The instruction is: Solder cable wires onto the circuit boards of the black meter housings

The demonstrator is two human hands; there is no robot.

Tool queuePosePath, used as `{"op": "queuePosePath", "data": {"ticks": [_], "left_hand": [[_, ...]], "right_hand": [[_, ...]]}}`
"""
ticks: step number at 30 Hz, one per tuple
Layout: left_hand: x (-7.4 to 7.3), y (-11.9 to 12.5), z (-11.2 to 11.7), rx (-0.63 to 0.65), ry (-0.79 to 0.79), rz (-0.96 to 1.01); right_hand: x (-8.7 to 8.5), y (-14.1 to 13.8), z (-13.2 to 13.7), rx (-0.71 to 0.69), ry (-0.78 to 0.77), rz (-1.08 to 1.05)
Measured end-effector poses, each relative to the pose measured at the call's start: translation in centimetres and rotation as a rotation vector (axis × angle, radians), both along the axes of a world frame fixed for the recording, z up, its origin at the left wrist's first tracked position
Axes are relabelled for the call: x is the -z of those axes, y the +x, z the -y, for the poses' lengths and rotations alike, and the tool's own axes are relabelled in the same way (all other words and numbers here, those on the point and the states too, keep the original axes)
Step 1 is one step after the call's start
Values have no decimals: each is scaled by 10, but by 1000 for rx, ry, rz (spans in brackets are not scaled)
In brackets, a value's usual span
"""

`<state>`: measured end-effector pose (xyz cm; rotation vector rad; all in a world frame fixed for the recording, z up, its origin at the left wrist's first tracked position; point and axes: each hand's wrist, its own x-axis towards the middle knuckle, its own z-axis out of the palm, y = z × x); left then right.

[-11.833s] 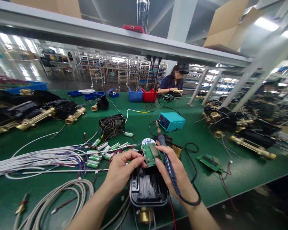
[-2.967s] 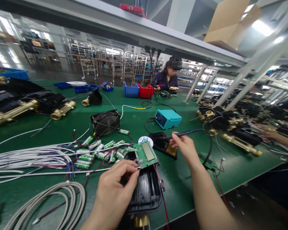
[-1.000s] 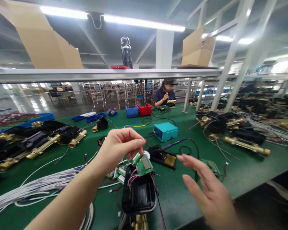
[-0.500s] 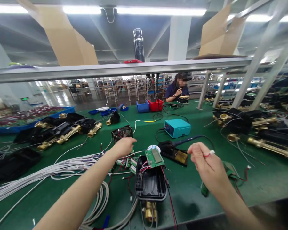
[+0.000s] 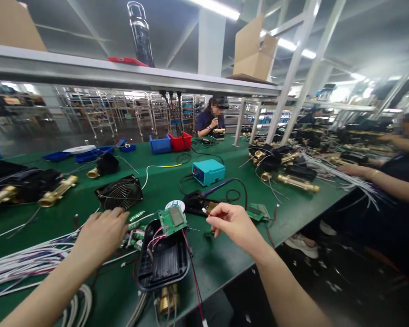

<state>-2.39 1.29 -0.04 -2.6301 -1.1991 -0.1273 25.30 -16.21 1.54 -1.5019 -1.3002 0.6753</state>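
My left hand (image 5: 100, 234) lies palm down on the green mat, fingers bent over a pile of small green cylinder cells (image 5: 133, 225); whatever is under the fingers is hidden. My right hand (image 5: 233, 222) is raised, thumb and forefinger pinched on a thin wire end. Between the hands lies a black meter housing (image 5: 163, 259) with a brass fitting (image 5: 167, 299) at its near end. A green circuit board (image 5: 172, 219) is propped on the housing's far end, joined to it by red wires. A second green board (image 5: 257, 211) lies just beyond my right hand.
A soldering iron rests on its stand (image 5: 204, 200) before a teal station (image 5: 207, 171). A black fan (image 5: 121, 193) and white cable bundles (image 5: 23, 263) are at left. Brass-and-black meters (image 5: 298, 181) lie at right, where a co-worker's arm (image 5: 371, 177) reaches in. Another person (image 5: 213, 120) sits far back.
My view has swung to the right. My left hand dropped onto the pile of green cells. My right hand moved in towards the board, still pinched.
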Motion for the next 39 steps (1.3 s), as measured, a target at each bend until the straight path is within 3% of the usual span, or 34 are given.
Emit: {"op": "queuePosePath", "data": {"ticks": [2,4,6,9,11,13,16,19,21,25,28,31,39], "left_hand": [[-8,8,34,126,43,100],[-4,23,78,557,103,342],[13,43,120,952,84,388],[44,65,157,1044,-43,318],[53,71,161,1013,-68,332],[46,72,155,1002,-106,391],[17,69,143,947,-196,629],[-11,69,136,726,-310,863],[-19,70,134,634,-381,932],[-16,68,130,598,-432,1001],[-12,66,129,586,-510,1019],[-14,66,128,537,-665,1009],[-33,74,124,220,-1192,909]], "right_hand": [[4,0,5,-4,22,-121],[7,1,9,3,40,-206],[8,2,13,15,48,-255],[8,3,18,42,53,-272],[8,2,22,65,57,-262],[7,0,26,87,63,-249],[4,-4,32,123,112,-189],[0,-10,37,92,201,-23],[-3,-15,41,18,244,128],[-9,-23,46,-84,332,467],[-12,-29,46,-41,420,749],[-14,-33,44,20,493,976],[-22,-36,36,62,698,1308]]}}
